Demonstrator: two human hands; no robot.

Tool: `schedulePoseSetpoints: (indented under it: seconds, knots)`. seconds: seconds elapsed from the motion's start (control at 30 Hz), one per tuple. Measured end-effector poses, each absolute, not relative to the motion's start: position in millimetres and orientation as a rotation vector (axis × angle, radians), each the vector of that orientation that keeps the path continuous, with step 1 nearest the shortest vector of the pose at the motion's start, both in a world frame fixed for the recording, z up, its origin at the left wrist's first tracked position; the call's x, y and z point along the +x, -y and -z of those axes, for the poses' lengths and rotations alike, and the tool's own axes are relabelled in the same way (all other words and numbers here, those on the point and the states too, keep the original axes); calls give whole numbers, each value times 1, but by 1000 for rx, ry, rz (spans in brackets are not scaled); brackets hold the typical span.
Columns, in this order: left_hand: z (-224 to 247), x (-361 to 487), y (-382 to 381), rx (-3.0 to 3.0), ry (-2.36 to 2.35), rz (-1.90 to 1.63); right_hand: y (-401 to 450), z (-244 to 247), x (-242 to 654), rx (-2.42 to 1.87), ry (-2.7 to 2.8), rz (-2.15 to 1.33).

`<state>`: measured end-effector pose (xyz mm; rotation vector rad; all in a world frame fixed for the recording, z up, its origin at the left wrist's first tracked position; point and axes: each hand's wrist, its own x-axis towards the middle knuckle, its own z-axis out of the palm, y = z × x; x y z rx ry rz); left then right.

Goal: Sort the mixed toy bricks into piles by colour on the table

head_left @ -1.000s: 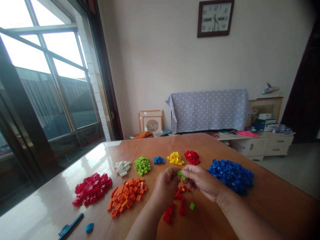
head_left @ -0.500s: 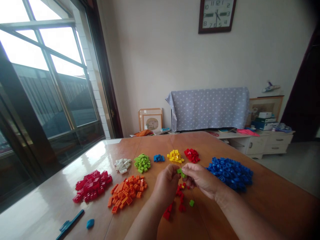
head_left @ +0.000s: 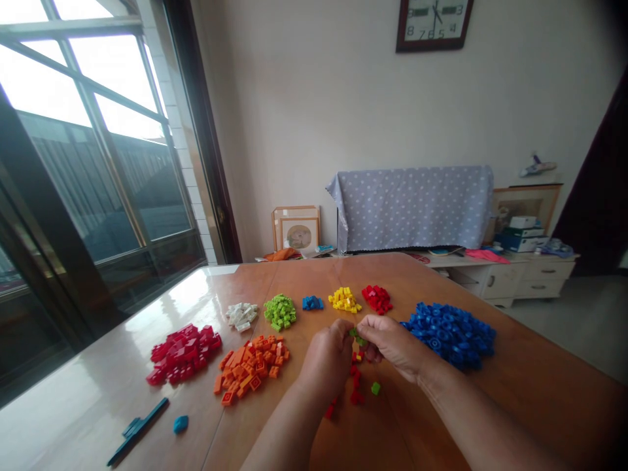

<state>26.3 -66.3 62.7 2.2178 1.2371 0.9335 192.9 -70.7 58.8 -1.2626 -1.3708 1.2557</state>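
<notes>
Handling green bricks, both hands busy; looks early on

Left hand [head_left: 330,356] and right hand [head_left: 390,343] both closed, pinching small green bricks [head_left: 358,337] between fingertips; can't tell if they're joined; red pieces [head_left: 356,386] lie below, partly hidden, loose green brick [head_left: 375,388] just beside; colour grouping looks done, most bricks unused by my read: crimson pile [head_left: 184,353], orange pile [head_left: 252,366], white pile [head_left: 242,316], green pile [head_left: 280,312], small blue pile [head_left: 313,303], yellow pile [head_left: 345,299], red pile [head_left: 377,299], big blue pile [head_left: 451,335]; teal bar [head_left: 137,432] and teal lump [head_left: 180,424] at left; brown surface [head_left: 530,379], glossy near window [head_left: 112,78]; dotted cloth [head_left: 412,209], clock [head_left: 434,23] and white cabinet [head_left: 505,281] beyond.
</notes>
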Motion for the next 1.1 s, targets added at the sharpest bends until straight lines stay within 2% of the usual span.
schedulePoseSetpoints:
  seconds: [0.63,0.8,1.1]
  knots:
    - [-59,25,64,2293,-1361,-796,70,-54,185,-1299,1367,-1215]
    - [-61,24,67,2286,-1512,-697,60,-55,200,-1382,1262,-1115]
    - [-65,42,94,2645,-1212,-402,52,-55,214,-1228,1084,-1154]
